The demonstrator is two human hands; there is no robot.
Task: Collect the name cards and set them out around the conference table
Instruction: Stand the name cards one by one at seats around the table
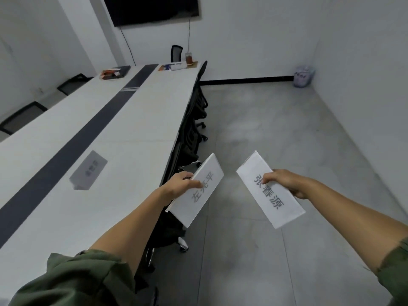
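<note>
Two white folded-paper name cards are held out, one in the left hand, one in the right hand, beside the long white desk.
The left card is pinched at its edge by curled fingers, just off the desk's edge above the grey floor. The right card is gripped the same way, further out over the floor. A third white name card stands on the desk near its dark centre strip, and black chairs are tucked along this side.
</note>
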